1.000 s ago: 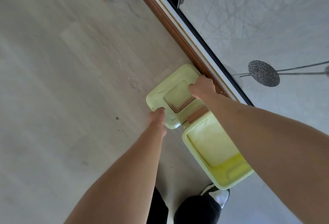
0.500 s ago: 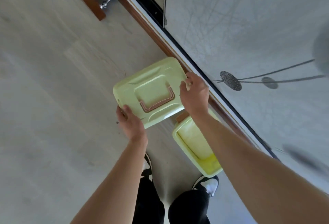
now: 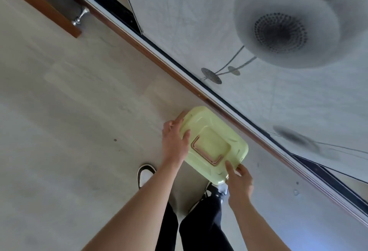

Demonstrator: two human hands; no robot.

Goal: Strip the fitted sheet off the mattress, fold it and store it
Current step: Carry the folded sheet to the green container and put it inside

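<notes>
item: your left hand (image 3: 175, 143) grips the far end of the pale green lid (image 3: 214, 143), thumb on top; your right hand (image 3: 239, 181) pinches its near corner. change: the lid was lifted off beside the open box and now lies turned lengthwise between your hands, hiding the box. sheet: not in view; whether it's stored can't be told.

A bedroom at home, seen from above my own feet.

I stand on pale wood-look flooring (image 3: 69, 111) beside a bed with a brown wooden frame (image 3: 179, 77), its grey sheet (image 3: 199, 21) printed with dandelion-like seed heads. A wooden furniture edge with a metal knob (image 3: 80, 17) sits at the top left, and a pale green plastic storage lid (image 3: 215, 143) fits a household setting.
</notes>
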